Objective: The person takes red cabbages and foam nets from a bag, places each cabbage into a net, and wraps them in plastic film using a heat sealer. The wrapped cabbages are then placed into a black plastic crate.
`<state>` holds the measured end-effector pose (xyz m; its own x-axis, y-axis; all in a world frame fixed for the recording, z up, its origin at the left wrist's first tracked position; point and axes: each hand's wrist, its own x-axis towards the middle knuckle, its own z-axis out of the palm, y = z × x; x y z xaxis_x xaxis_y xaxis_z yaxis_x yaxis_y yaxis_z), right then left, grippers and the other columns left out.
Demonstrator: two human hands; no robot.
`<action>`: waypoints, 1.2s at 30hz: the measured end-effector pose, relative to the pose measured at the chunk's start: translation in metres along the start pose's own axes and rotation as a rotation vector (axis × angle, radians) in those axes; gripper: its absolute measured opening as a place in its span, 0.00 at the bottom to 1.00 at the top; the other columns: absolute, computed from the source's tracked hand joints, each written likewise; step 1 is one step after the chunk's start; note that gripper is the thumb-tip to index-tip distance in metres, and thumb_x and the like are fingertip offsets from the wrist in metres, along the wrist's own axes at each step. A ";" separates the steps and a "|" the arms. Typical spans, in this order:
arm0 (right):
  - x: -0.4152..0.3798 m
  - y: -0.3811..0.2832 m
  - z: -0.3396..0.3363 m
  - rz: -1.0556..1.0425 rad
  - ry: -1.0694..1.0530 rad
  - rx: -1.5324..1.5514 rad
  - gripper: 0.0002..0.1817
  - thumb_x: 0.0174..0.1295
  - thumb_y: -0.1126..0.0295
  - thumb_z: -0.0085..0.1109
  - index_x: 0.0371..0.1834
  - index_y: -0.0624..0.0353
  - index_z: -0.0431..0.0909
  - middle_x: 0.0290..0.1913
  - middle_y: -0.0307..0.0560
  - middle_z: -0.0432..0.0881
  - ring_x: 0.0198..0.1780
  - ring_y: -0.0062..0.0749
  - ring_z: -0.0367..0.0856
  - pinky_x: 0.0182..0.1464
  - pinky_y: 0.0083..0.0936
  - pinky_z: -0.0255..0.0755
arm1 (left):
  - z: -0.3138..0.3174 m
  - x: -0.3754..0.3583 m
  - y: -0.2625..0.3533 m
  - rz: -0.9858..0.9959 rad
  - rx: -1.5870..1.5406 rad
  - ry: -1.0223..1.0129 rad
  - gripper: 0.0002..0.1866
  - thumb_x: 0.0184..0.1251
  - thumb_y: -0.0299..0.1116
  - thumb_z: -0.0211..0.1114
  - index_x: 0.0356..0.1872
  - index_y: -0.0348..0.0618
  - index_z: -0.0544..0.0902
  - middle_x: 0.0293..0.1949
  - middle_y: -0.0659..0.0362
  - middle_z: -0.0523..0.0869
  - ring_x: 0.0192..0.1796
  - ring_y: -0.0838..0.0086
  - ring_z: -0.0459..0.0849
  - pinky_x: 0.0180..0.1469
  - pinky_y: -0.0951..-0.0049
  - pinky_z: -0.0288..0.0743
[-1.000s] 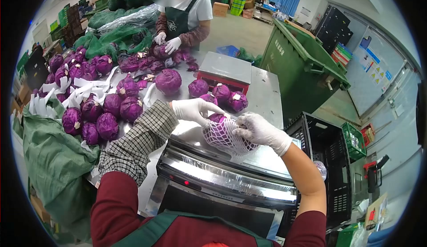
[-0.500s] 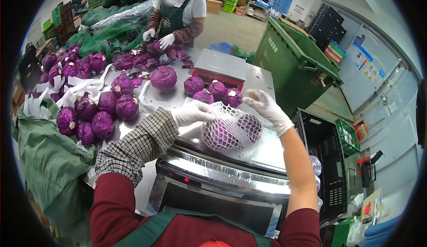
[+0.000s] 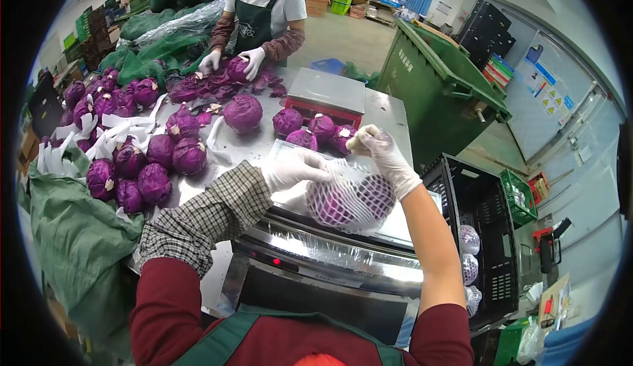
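Note:
Two rounded red cabbage shapes, wrapped in white foam net (image 3: 349,198), rest side by side on the bench in front of me. My left hand (image 3: 290,168), in a white glove, pinches the upper left edge of the net. Above the net's right side, my gloved right hand (image 3: 388,158) has its thumb and fingers drawn together; I cannot tell what is between them. Just beyond are several bare red cabbages (image 3: 302,139) in front of a scale (image 3: 328,92). A larger red cabbage (image 3: 242,113) sits farther left.
More red cabbages (image 3: 153,185) and white strips cover the bench's left side. A wrapping machine (image 3: 330,251) is at the near edge. To the right stand a black crate (image 3: 491,234) holding netted cabbages and a green bin (image 3: 428,83). Opposite, a co-worker (image 3: 264,20) handles a cabbage.
My right hand has moved left and inward over the net, its fingers closing together. My left hand and the netted cabbages have shifted slightly right. The co-worker's hands have lifted a cabbage.

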<state>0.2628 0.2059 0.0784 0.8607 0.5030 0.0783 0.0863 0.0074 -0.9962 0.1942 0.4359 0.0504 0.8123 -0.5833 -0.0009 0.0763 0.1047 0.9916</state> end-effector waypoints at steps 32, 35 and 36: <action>-0.007 -0.010 0.009 -0.157 0.165 -0.350 0.16 0.62 0.64 0.53 0.39 0.70 0.74 0.31 0.53 0.80 0.38 0.30 0.79 0.45 0.24 0.71 | 0.026 0.055 -0.038 -0.079 0.917 0.311 0.22 0.50 0.38 0.61 0.48 0.42 0.76 0.32 0.45 0.82 0.39 0.52 0.81 0.46 0.63 0.74; -0.014 -0.004 0.006 -0.268 0.139 -0.896 0.19 0.59 0.59 0.57 0.37 0.69 0.74 0.33 0.54 0.80 0.38 0.36 0.80 0.47 0.30 0.71 | 0.031 0.039 0.001 -0.137 1.188 0.428 0.16 0.52 0.35 0.56 0.43 0.42 0.79 0.34 0.46 0.82 0.39 0.52 0.81 0.44 0.60 0.74; -0.014 -0.006 0.001 -0.159 0.098 -1.097 0.19 0.56 0.57 0.58 0.34 0.66 0.75 0.32 0.56 0.80 0.37 0.45 0.81 0.45 0.35 0.72 | 0.027 0.038 0.002 -0.116 1.243 0.456 0.15 0.53 0.33 0.54 0.43 0.42 0.79 0.34 0.46 0.83 0.38 0.53 0.81 0.43 0.58 0.74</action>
<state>0.2496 0.2000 0.0832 0.8322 0.4937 0.2526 0.5543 -0.7268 -0.4057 0.2095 0.3919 0.0559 0.9755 -0.1929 0.1061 -0.2200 -0.8702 0.4408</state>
